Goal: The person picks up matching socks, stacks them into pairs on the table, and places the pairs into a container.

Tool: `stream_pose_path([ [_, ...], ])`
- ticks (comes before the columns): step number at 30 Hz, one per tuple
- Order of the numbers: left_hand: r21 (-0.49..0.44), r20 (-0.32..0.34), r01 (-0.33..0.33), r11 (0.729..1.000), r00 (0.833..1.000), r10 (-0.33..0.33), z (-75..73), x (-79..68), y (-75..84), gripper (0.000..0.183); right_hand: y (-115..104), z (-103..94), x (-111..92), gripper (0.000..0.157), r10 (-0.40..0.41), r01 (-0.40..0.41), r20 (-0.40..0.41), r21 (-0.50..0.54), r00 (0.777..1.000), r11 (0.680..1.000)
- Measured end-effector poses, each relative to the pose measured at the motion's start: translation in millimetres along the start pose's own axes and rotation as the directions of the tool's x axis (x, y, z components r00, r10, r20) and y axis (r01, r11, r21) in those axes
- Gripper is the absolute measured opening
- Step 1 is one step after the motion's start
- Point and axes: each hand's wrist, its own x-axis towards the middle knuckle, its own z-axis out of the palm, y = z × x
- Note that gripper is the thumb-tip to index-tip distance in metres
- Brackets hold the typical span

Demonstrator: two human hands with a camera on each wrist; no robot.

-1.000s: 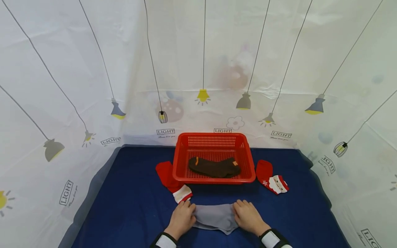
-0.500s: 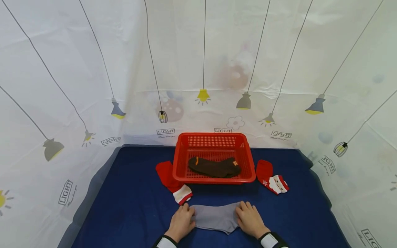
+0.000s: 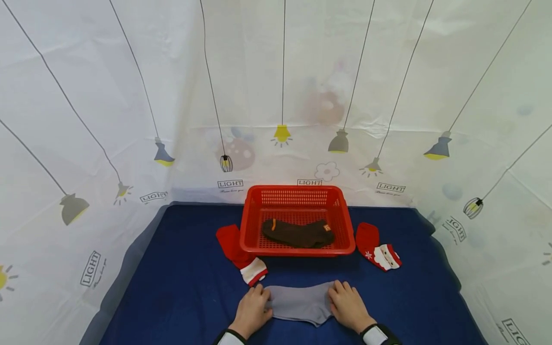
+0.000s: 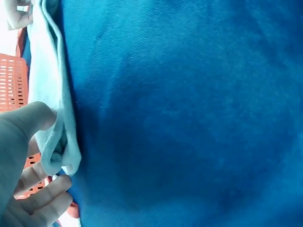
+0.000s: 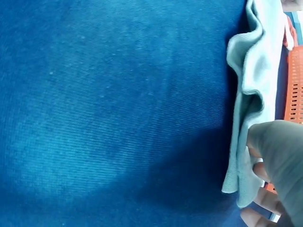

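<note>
A pair of light grey socks [image 3: 299, 303] lies stretched sideways on the blue cloth, one layer over the other. My left hand [image 3: 253, 309] pinches the left end; in the left wrist view its thumb [image 4: 40, 116] presses on the near side, with the fingers past the rounded ends. At the right end, my right hand [image 3: 348, 304] grips the socks between thumb and fingers, near the straight-edged cuffs [image 5: 239, 187] in the right wrist view. The fabric between both hands is mostly smooth, with a fold at the lower right.
Behind the hands stands a red plastic basket [image 3: 297, 251] holding dark brown socks [image 3: 297, 233]. One red and white sock [image 3: 235, 247] lies to its left, near my left fingertips. Another red sock with a Santa face [image 3: 379, 249] lies to its right.
The grey socks have been pulled flatter and straighter, their upper right corner now drawn out. My right hand has shifted slightly right; over the last half second both hands stay nearly still.
</note>
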Motion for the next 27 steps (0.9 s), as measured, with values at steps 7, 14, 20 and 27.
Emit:
stream_pose_path([
  [7, 0.076, -0.134, 0.049, 0.996, 0.990, -0.038, -7.5, 2.1, 1.2, 0.025, 2.6, -4.1, 0.7, 0.026, 0.071, -0.072, -0.041, -0.031, 0.997, 0.997],
  [14, 0.101, -0.139, 0.136, 0.985, 0.983, -0.122, -5.5, 0.4, 0.0, 0.026, 6.4, -4.9, -2.0, 0.026, 0.141, -0.141, 0.019, 0.001, 0.990, 0.990],
  [20, 0.101, -0.116, 0.128, 0.987, 0.986, -0.116, -1.9, -2.2, -0.2, 0.027, 5.3, -1.9, -3.6, 0.027, 0.138, -0.139, 0.025, 0.037, 0.990, 0.990],
  [27, 0.089, -0.107, 0.119, 0.989, 0.988, -0.110, 0.9, -4.0, 1.5, 0.029, 2.2, 2.1, -5.3, 0.031, 0.125, -0.125, -0.008, 0.041, 0.992, 0.991],
])
